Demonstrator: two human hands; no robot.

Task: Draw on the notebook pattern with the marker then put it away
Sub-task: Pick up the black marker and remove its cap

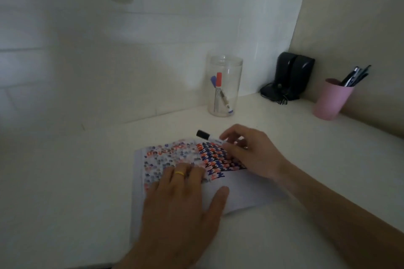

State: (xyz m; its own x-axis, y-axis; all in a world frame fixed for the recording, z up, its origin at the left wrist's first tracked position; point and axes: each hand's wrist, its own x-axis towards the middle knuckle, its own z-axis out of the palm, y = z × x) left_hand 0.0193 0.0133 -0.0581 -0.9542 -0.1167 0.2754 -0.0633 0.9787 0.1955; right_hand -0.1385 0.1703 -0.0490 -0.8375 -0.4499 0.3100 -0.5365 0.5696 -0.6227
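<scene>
An open notebook [240, 194] lies on the white desk, its upper pages filled with a red, blue and grey pattern. My left hand [181, 205] rests flat on the left page, fingers spread, a yellow ring on one finger. My right hand [251, 150] hovers over the right page's top edge, its fingertips touching a white marker with a black cap [207, 136] that lies at the notebook's far edge. Whether the fingers grip the marker is unclear.
A clear plastic jar [225, 85] with a red-capped and a blue-capped marker stands behind the notebook. A pink cup [331, 100] of pens sits at the right by the wall. Black speakers [288, 76] fill the corner.
</scene>
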